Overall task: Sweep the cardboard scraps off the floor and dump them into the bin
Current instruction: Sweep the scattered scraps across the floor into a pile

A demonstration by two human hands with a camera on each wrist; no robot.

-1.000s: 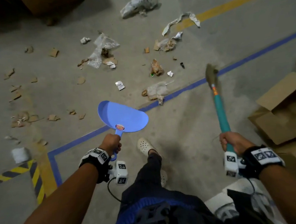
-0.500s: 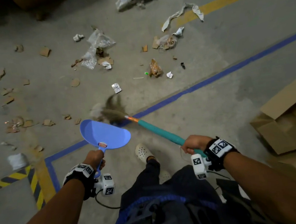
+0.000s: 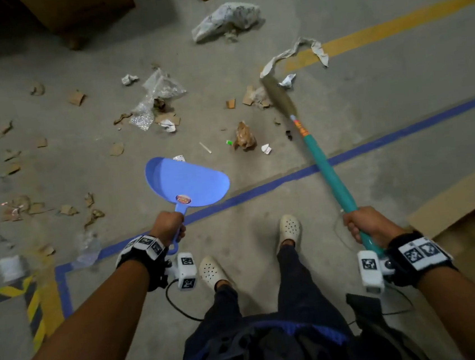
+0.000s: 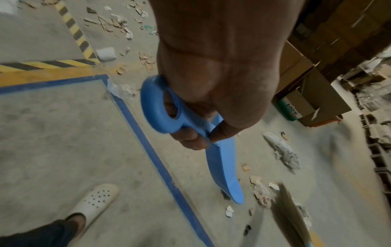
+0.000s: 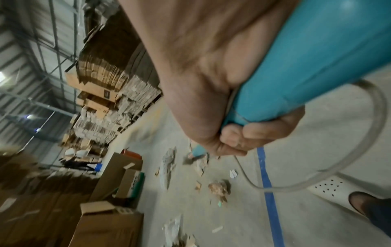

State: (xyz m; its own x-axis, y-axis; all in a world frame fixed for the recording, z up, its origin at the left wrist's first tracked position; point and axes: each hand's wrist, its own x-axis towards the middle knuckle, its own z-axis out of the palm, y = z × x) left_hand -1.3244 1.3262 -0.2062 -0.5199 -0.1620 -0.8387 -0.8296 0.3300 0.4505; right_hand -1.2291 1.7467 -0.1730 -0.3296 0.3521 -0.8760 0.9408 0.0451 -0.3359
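Both hands are holding tools: the left hand (image 3: 168, 225) is wrapping its grip around the handle of a blue dustpan (image 3: 187, 185), and the right hand (image 3: 365, 223) is closing its grip around the teal handle of a broom (image 3: 326, 167). In the left wrist view the fingers (image 4: 190, 138) are curling round the dustpan's looped handle, with the pan hanging blade-down above the floor (image 3: 265, 235). The broom is reaching forward and to the right, its brown bristles (image 3: 278, 95) lying at a cluster of cardboard scraps (image 3: 249, 96) and crumpled paper, well beyond the blue floor line (image 3: 260, 187). More cardboard scraps are lying scattered across the concrete to the left and ahead, mixed with a clear plastic bag (image 3: 160, 94) and a large crumpled white wrapper (image 3: 225, 19). The person's feet in white perforated clogs (image 3: 288, 228) are standing just behind the blue line. Open cardboard boxes (image 3: 455, 203) are sitting at the right edge.
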